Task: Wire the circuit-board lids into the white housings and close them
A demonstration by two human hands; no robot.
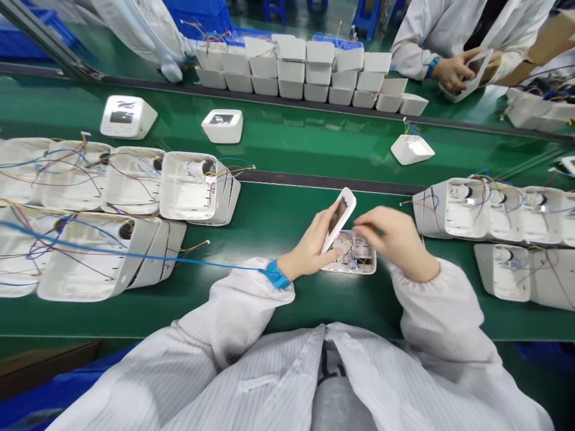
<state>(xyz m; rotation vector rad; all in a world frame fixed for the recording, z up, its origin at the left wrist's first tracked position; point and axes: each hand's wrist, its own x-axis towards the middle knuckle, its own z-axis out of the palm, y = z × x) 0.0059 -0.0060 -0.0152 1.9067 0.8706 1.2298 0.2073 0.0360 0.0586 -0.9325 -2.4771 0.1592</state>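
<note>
My left hand (311,244) grips a white front panel with a dark screen (340,216), tilted up on its edge. Below it a white housing (369,263) lies open on the green bench, with coloured wires and parts inside. My right hand (392,238) is just right of the panel, above the housing's right side. Its thumb and fingertips are pinched together; whatever may be between them is too small to make out. A blue wrist strap (275,274) with a cord circles my left wrist.
Rows of open white housings (188,185) with loose wires stand at left, and more housings (467,209) at right. Finished-looking white units (128,117) sit on the green belt (287,137). Stacked housings (291,69) line the far side, where a co-worker's hands (458,72) hold a panel.
</note>
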